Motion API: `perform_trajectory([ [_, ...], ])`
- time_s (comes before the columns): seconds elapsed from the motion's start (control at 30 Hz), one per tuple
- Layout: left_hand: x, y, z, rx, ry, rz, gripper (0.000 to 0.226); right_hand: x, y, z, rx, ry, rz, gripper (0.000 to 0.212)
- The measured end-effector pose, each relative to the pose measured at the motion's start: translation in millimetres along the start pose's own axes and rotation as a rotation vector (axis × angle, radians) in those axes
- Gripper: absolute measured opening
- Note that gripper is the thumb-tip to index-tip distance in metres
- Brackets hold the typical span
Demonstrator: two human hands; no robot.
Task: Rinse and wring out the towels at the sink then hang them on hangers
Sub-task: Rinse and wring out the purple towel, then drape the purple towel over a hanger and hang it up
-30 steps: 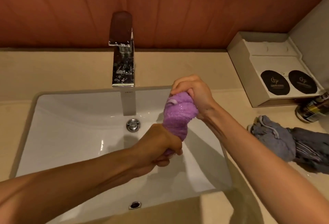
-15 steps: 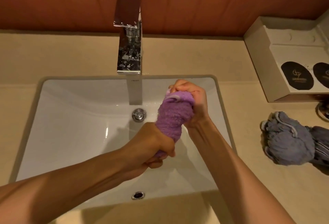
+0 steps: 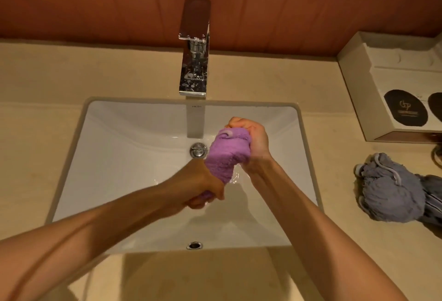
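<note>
Reddish wood-panel wall point(image 3: 95, 1) behind a beige countertop point(image 3: 47, 73), warm light

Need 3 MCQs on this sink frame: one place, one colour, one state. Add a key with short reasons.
1. Where does the grey towel lie?
A. on the counter, right of the sink
B. inside the sink
C. on the floor

2. What colour is the twisted towel held over the sink?
A. white
B. green
C. purple

3. What is the left hand doing?
A. lying flat on the counter
B. gripping the twisted towel's lower end
C. curled, holding nothing

Key:
1 A: it sits bunched on the beige top, outside the basin.
2 C: purple pile shows between the left hand and the right hand.
3 B: its fingers curl round the end nearer the camera.
</note>
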State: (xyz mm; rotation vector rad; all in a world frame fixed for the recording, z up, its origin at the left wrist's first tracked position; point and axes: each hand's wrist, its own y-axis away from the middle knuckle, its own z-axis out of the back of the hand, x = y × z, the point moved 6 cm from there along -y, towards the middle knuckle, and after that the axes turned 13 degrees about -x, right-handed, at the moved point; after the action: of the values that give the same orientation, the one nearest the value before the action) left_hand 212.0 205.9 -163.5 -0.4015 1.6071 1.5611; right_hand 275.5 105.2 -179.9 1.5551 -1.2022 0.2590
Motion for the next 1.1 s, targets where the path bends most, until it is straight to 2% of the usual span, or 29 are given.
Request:
perform_trajectory([
  [0.07, -4, -11, 14, -0.056, -0.196, -0.055, 0.029, 4, -1, 3, -0.101, 0.101, 0.028, 0.031],
  [0.17, -11, -18, 30, -0.140, -0.447, -0.206, 0.023, 10, 5, 3, -0.189, 0.334, 0.117, 0.033],
  [0.23, -11, -15, 41, -0.241, -0.700, -0.295, 0.026, 13, 15, -2, -0.192, 0.573, 0.178, 0.033],
  [0.3, -11, -14, 52, -0.318, -0.741, -0.330, 0.036, 15, 21, -7, -0.186, 0.748, 0.220, 0.024],
  [0.4, -11, 0, 75, -0.467, -0.512, -0.331, 0.047, 18, 40, -25, -0.187, 0.857, 0.265, 0.016],
  [0.5, -3, 29, 101, -0.663, -0.300, -0.338, 0.048, 17, 72, -56, -0.077, 0.842, 0.309, 0.013],
  [0.63, 23, 88, 135, -0.923, -0.076, -0.330, 0.046, 4, 127, -98, 0.188, 0.844, 0.281, 0.007],
  [0.77, 41, 171, 163, -1.298, -0.049, -0.377, 0.049, -18, 177, -132, 0.427, 0.877, 0.314, 0.005],
  [0.9, 85, 282, 153, -1.649, 0.021, -0.320, 0.040, -62, 246, -155, 0.751, 0.859, 0.266, 0.010],
  [0.97, 121, 346, 144, -1.820, 0.095, -0.284, 0.046, -97, 297, -166, 0.913, 0.819, 0.218, 0.012],
  [1.03, 163, 398, 136, -1.928, 0.329, -0.205, 0.060, -128, 350, -175, 1.069, 0.769, 0.195, 0.016],
  [1.1, 212, 452, 117, -1.925, 0.771, -0.208, 0.062, -167, 413, -180, 1.262, 0.733, 0.190, 0.020],
])
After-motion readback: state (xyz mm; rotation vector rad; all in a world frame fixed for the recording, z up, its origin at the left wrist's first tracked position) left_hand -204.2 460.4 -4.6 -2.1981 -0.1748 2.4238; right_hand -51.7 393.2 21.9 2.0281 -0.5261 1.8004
